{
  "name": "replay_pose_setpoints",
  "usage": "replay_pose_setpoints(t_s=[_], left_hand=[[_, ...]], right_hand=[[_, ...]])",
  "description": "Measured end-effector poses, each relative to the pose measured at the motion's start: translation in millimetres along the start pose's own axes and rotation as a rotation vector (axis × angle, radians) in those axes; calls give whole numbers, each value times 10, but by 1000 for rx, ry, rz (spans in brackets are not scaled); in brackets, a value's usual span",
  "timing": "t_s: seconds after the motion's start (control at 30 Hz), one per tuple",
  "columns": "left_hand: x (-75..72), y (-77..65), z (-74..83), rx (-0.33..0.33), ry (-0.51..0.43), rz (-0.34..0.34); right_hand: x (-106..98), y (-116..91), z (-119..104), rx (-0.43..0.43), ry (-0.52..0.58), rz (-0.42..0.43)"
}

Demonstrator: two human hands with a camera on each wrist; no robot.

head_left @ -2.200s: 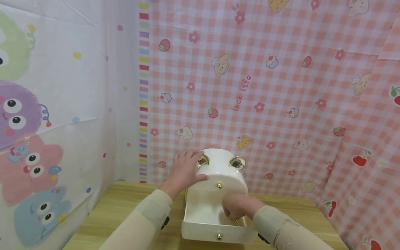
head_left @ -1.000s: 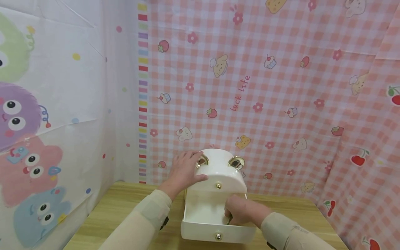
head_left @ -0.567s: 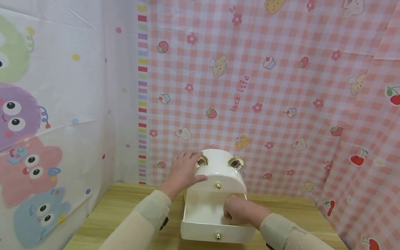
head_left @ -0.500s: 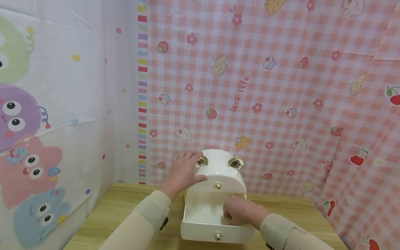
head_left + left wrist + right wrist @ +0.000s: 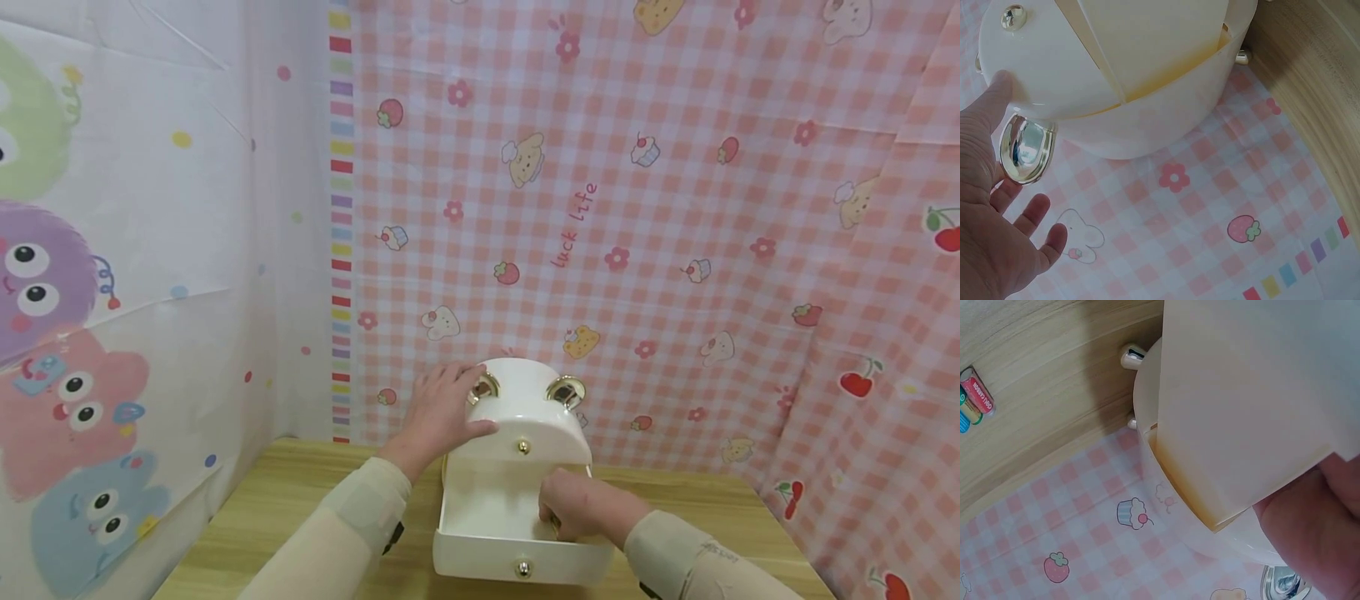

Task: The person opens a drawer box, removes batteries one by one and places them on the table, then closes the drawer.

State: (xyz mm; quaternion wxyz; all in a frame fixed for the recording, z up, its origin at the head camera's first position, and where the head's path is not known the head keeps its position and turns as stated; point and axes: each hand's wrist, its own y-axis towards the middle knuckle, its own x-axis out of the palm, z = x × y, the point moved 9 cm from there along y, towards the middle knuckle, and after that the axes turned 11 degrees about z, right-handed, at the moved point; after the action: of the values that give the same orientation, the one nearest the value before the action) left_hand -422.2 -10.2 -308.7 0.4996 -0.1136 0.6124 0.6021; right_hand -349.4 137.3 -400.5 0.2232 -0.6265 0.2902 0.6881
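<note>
A white toy-like storage box with gold ear-shaped rings stands on the table, its lower drawer pulled out. My left hand rests against the box's upper left side. In the left wrist view, the thumb lies on the white front and the loosely bent fingers are beside the gold ear ring. My right hand reaches into the drawer's right side, fingers curled. A small gold-coloured thing shows at its fingertips; its kind is mostly hidden. The drawer wall blocks those fingers in the right wrist view.
Several batteries lie on the wooden table in the right wrist view. A pink checked cloth hangs behind the box, and a white printed cloth on the left. Gold knobs stick out from the drawer fronts.
My right hand has shifted slightly within the drawer, its fingers now over the gold-coloured thing that showed beside them near the front wall. The left hand and box have stayed put.
</note>
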Motion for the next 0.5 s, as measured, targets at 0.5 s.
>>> replay_pose_setpoints(t_s=[0.5], left_hand=[[-21,-3,14,1,-8,3]], right_hand=[[-66,-52,110,94,80,67]])
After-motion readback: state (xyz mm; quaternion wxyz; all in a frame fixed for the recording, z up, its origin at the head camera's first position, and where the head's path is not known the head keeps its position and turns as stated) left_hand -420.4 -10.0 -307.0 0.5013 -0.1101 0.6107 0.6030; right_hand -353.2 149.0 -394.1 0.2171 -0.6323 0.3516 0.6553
